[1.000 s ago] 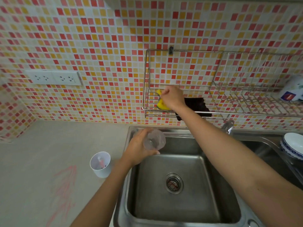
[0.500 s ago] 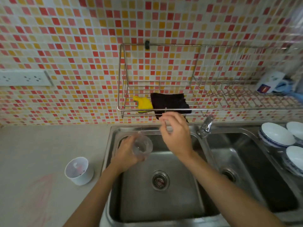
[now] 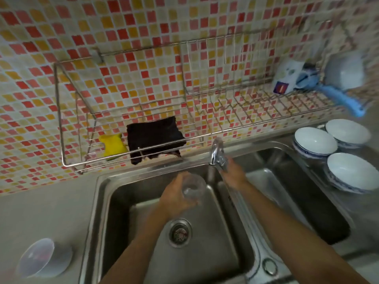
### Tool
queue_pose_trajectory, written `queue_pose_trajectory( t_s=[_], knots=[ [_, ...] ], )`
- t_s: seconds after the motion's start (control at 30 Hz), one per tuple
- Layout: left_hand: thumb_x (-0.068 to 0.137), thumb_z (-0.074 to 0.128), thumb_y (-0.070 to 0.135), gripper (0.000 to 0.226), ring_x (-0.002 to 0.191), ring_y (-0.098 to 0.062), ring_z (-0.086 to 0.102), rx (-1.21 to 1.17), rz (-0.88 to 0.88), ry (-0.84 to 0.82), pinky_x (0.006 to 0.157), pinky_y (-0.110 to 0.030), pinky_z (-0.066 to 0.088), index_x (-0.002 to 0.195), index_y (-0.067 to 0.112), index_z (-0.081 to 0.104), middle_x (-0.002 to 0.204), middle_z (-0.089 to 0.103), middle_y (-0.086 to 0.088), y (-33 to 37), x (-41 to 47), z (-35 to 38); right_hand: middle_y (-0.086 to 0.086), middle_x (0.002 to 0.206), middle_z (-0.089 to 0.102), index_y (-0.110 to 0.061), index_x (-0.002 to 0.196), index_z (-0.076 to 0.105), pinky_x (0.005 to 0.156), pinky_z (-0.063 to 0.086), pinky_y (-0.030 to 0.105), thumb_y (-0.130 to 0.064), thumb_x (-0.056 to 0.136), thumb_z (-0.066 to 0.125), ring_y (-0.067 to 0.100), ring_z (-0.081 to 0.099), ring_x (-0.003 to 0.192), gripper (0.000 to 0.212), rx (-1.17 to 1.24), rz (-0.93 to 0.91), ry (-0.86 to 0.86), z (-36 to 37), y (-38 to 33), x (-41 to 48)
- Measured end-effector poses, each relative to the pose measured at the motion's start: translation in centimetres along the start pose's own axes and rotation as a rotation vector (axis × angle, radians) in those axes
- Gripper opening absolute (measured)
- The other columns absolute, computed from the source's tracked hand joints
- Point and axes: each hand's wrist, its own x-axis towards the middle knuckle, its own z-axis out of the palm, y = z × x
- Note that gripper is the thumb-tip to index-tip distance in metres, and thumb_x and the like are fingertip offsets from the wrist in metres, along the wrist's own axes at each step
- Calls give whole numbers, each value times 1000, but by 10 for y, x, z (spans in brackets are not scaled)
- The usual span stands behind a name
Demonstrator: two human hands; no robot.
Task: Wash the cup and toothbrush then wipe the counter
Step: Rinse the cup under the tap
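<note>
Your left hand (image 3: 174, 194) clamps its fingers round the clear cup (image 3: 193, 188); your right hand (image 3: 232, 175) touches the faucet (image 3: 216, 151) just beyond, grip too blurred to tell.

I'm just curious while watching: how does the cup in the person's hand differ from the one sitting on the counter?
The held cup is clear; the counter cup is opaque white. The held cup is gripped by the left hand over the sink; the counter cup stands untouched left of the sink. Both are round, open-topped cups.
</note>
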Motion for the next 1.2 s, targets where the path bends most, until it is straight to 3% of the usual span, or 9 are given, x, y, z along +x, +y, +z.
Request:
queue_pose_trajectory(
  t_s=[0.1, 0.23, 0.37, 0.5, 0.67, 0.8, 0.9, 1.07, 1.2],
  knots=[
    [61, 90, 17, 69, 99, 18, 56, -80, -23, -36, 85, -8, 45, 116, 22, 48, 107, 63, 21, 11, 20, 16, 8, 135, 54, -24, 135, 44, 91, 45, 34, -18, 94, 51, 31, 57, 112, 42, -110, -110, -87, 7, 9, 16],
    [54, 91, 27, 74, 115, -10, 60, -60, -44, -63, 95, -40, 52, 116, 32, 52, 118, 65, 9, 13, 38, 34, 12, 131, 56, -20, 131, 52, 89, 39, 29, -16, 96, 47, 33, 55, 112, 35, -239, -259, -142, 3, 17, 26],
    [59, 91, 16, 53, 99, -2, 59, -10, -24, -51, 77, -10, 45, 98, 31, 58, 102, 60, 19, 27, 44, 46, 11, 141, 48, -20, 135, 51, 105, 29, 39, -18, 99, 42, 35, 41, 128, 37, -417, -321, -146, -2, 24, 43],
    [51, 91, 34, 65, 103, -8, 63, 0, -51, -23, 84, -29, 55, 109, 28, 62, 114, 62, 4, 24, 50, 53, 7, 130, 53, -37, 124, 53, 100, 40, 47, -21, 95, 47, 38, 47, 120, 35, -409, -301, -218, 1, 28, 52],
    [62, 88, 24, 57, 92, 1, 54, 16, -76, 82, 72, -8, 41, 101, 36, 49, 107, 55, 7, 26, 48, 58, 12, 147, 38, -29, 136, 49, 111, 28, 47, -24, 98, 38, 39, 33, 134, 40, -419, -265, -242, 5, 30, 51],
    [63, 87, 21, 64, 99, -9, 54, 17, -47, 84, 75, -11, 39, 111, 35, 48, 110, 54, 7, 30, 47, 65, 13, 146, 39, -26, 136, 50, 110, 31, 45, -25, 97, 39, 36, 35, 133, 40, -378, -280, -268, 1, 30, 49],
    [61, 89, 29, 78, 106, -7, 52, 64, -43, 27, 80, -9, 38, 128, 29, 47, 117, 51, 12, 23, 40, 71, 13, 131, 52, -31, 127, 55, 94, 47, 43, -31, 96, 44, 36, 54, 111, 33, -349, -291, -272, -1, 28, 46],
    [52, 89, 38, 69, 109, -7, 58, -3, -150, 199, 91, -33, 52, 111, 43, 54, 114, 61, 14, 7, 36, 60, 12, 129, 55, -29, 129, 53, 90, 49, 43, -32, 96, 48, 31, 57, 106, 33, -340, -307, -249, -4, 29, 44],
    [57, 89, 35, 76, 106, -9, 55, 53, -154, 107, 85, -23, 45, 121, 34, 48, 117, 56, 10, 14, 29, 64, 10, 131, 52, -27, 128, 54, 90, 49, 42, -27, 95, 52, 28, 57, 105, 33, -334, -321, -255, -3, 29, 45]
  ],
)
